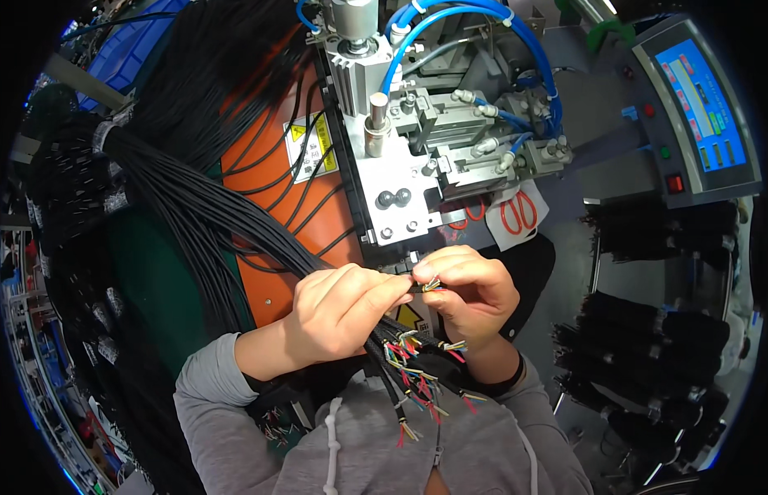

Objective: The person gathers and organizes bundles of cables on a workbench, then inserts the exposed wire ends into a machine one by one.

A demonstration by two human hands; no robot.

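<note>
A thick bundle of black cables [227, 202] runs from the upper left down under my left hand [344, 309]. The fingers of that hand are closed on one cable near its end. My right hand [473, 297] pinches the short coloured wires [432, 285] that fan out of this cable end. Below my hands hang several more cable ends [413, 363], with red, yellow, white and blue-green wires splayed out. Just beyond my fingers stands a metal machine [392, 177] with a white top plate.
An orange surface [268, 206] with a warning label [311, 148] lies left of the machine. Blue air hoses [551, 70] arch over it. Red-handled scissors [518, 213] rest to its right. A control screen [702, 107] stands at the upper right. Black cable bundles [648, 346] hang on a rack at right.
</note>
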